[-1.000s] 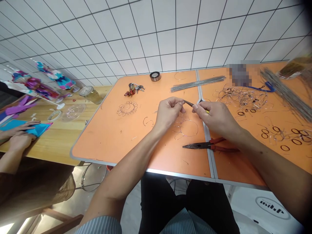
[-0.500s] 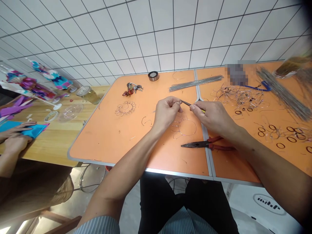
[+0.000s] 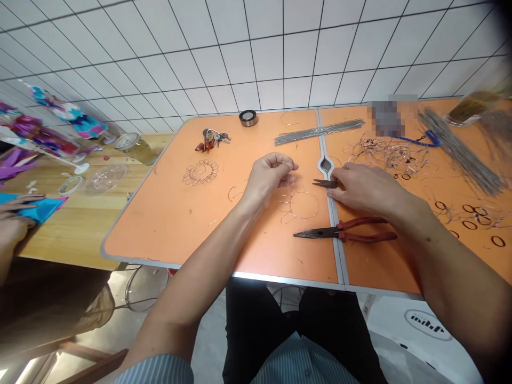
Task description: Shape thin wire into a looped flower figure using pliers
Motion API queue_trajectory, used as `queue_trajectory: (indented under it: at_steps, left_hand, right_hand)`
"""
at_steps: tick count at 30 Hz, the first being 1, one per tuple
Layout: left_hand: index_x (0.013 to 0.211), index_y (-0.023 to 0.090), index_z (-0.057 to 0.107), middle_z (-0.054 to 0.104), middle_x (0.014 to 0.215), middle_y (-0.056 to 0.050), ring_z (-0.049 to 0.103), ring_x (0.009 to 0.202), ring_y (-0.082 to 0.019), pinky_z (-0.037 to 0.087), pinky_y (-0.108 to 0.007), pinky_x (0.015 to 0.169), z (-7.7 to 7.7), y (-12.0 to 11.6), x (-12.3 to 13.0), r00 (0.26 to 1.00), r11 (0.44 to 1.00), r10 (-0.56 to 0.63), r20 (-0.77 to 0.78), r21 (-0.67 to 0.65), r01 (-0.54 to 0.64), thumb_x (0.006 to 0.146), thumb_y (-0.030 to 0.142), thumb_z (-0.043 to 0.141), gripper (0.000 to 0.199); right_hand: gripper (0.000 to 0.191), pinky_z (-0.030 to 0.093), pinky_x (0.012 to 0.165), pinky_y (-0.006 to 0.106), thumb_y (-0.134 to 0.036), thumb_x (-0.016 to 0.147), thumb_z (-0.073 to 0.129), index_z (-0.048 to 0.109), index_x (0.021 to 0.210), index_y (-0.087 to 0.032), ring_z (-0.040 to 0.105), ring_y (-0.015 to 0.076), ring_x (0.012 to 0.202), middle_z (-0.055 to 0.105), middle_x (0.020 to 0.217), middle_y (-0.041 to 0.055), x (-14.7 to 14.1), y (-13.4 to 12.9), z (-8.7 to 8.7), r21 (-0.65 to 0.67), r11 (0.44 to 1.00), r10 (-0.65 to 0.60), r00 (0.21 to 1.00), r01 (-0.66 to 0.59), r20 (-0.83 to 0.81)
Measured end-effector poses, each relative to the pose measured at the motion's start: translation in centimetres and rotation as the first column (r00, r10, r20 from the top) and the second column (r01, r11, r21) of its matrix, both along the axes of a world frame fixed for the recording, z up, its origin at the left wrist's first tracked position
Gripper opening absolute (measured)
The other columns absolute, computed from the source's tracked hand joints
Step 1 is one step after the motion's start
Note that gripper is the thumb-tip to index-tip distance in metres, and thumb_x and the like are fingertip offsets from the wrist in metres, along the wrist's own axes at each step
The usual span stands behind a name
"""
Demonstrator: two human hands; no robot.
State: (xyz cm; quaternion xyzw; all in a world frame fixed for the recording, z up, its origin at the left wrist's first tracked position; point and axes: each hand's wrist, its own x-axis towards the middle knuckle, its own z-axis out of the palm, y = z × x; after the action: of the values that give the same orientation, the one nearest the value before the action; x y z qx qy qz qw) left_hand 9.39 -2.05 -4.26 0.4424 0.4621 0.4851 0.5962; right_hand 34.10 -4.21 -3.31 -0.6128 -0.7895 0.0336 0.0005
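My left hand (image 3: 272, 172) pinches the edge of a thin wire ring with loops (image 3: 304, 217) above the orange table. To its right, my right hand (image 3: 362, 186) is closed around small dark-tipped pliers (image 3: 326, 183), whose tips point left and are apart from the wire ring. Nearer to me lie long-nose pliers with red handles (image 3: 320, 233), across the table's seam. On the left of the table rests another looped wire ring (image 3: 200, 172). The pliers' handles are hidden in my right hand.
Behind my hands lie a bundle of straight wires (image 3: 316, 132), a tape roll (image 3: 248, 118) and keys (image 3: 222, 138). Tangled wire (image 3: 386, 154) and dark rings (image 3: 498, 241) are at the right. Another person's hands touch blue material (image 3: 48, 209) at the far left.
My right hand with the small pliers has moved right and slightly down, away from my left hand. The view has shifted a little, and more of the red-handled pliers shows.
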Motion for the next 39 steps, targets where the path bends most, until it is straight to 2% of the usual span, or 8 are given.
queue_trajectory:
  at_steps: [2, 4, 7, 10, 14, 22, 31, 39]
  left_hand:
    - [0.086, 0.016, 0.071, 0.077, 0.085, 0.000, 0.077, 0.066, -0.012, 0.063, -0.026, 0.067, 0.0, 0.0, 0.1, 0.998, 0.998, -0.007, 0.060, -0.054, 0.010, 0.089, 0.012, 0.079, 0.009]
    - [0.087, 0.017, 0.070, 0.074, 0.080, 0.001, 0.080, 0.069, -0.015, 0.065, -0.027, 0.069, -0.1, 0.1, 0.2, 0.990, 0.994, -0.028, 0.141, -0.104, 0.043, 0.086, 0.011, 0.081, 0.013]
    - [0.089, 0.017, 0.069, 0.078, 0.082, -0.001, 0.080, 0.074, -0.014, 0.065, -0.026, 0.074, -0.4, 0.1, 0.2, 0.966, 0.986, -0.074, 0.248, -0.130, 0.109, 0.083, 0.013, 0.086, 0.019]
    - [0.090, 0.017, 0.070, 0.081, 0.085, -0.003, 0.078, 0.076, -0.012, 0.064, -0.024, 0.076, -0.8, 0.2, 0.3, 0.959, 0.989, -0.074, 0.274, -0.106, 0.107, 0.081, 0.017, 0.092, 0.024]
    - [0.090, 0.017, 0.072, 0.083, 0.088, -0.004, 0.077, 0.076, -0.011, 0.062, -0.023, 0.076, -1.2, 0.3, 0.3, 0.960, 0.993, -0.056, 0.274, -0.081, 0.081, 0.080, 0.022, 0.095, 0.026]
    - [0.089, 0.018, 0.074, 0.085, 0.089, -0.005, 0.077, 0.078, -0.012, 0.061, -0.025, 0.079, -1.3, 0.3, 0.2, 0.964, 0.998, -0.019, 0.265, -0.052, 0.034, 0.080, 0.030, 0.099, 0.029]
    - [0.088, 0.017, 0.077, 0.085, 0.086, -0.005, 0.073, 0.070, -0.010, 0.059, -0.023, 0.072, -1.4, -0.1, 0.5, 0.975, 0.996, -0.070, 0.213, -0.034, 0.079, 0.075, 0.041, 0.103, 0.038]
    - [0.086, 0.018, 0.074, 0.083, 0.084, -0.005, 0.068, 0.068, -0.011, 0.055, -0.026, 0.072, -1.5, -0.8, 1.1, 0.993, 0.994, -0.103, 0.066, 0.045, 0.100, 0.077, 0.046, 0.099, 0.038]
  right_hand:
    - [0.020, 0.050, 0.084, 0.049, -0.038, 0.102, 0.071, 0.080, 0.105, -0.021, 0.075, 0.0411, 0.104, 0.080, 0.118, 0.0220, -0.7, -0.3, 0.3, 0.066, 0.998, 0.003, 0.995, 0.003, -0.101]
    - [0.016, 0.054, 0.092, 0.048, -0.031, 0.101, 0.069, 0.079, 0.110, -0.021, 0.076, 0.0383, 0.112, 0.082, 0.122, 0.0190, -1.7, -0.6, 0.5, 0.142, 0.990, 0.043, 0.937, 0.007, -0.346]
    - [0.013, 0.057, 0.091, 0.042, -0.023, 0.097, 0.070, 0.077, 0.108, -0.023, 0.078, 0.0280, 0.099, 0.084, 0.107, 0.0090, -3.4, -1.0, 0.3, 0.044, 0.998, 0.069, 0.743, -0.053, -0.666]
    - [0.010, 0.060, 0.084, 0.039, -0.026, 0.095, 0.076, 0.074, 0.105, -0.024, 0.078, 0.0243, 0.091, 0.084, 0.101, 0.0069, -4.6, -1.3, 0.3, -0.130, 0.990, -0.081, 0.510, -0.062, -0.856]
    - [0.018, 0.063, 0.078, 0.032, -0.024, 0.095, 0.083, 0.069, 0.107, -0.024, 0.079, 0.0194, 0.082, 0.083, 0.089, 0.0041, -4.9, -1.5, 0.6, -0.295, 0.951, -0.259, 0.285, -0.093, -0.923]
    - [0.029, 0.064, 0.071, 0.022, -0.032, 0.076, 0.103, 0.086, 0.097, -0.022, 0.075, 0.0134, 0.081, 0.081, 0.090, 0.0028, -4.1, -0.7, -0.2, -0.329, 0.913, -0.365, -0.123, -0.243, -0.923]
    - [0.038, 0.064, 0.074, 0.019, -0.029, 0.070, 0.108, 0.087, 0.101, -0.027, 0.073, 0.0103, 0.082, 0.083, 0.098, -0.0009, -4.3, 0.0, -0.9, -0.267, 0.956, -0.294, -0.332, -0.125, -0.896]
    - [0.051, 0.063, 0.070, 0.023, -0.063, 0.072, 0.106, 0.082, 0.094, -0.024, 0.070, 0.0124, 0.078, 0.075, 0.092, 0.0017, -5.1, 0.2, -1.8, -0.258, 0.965, -0.263, -0.295, -0.055, -0.919]
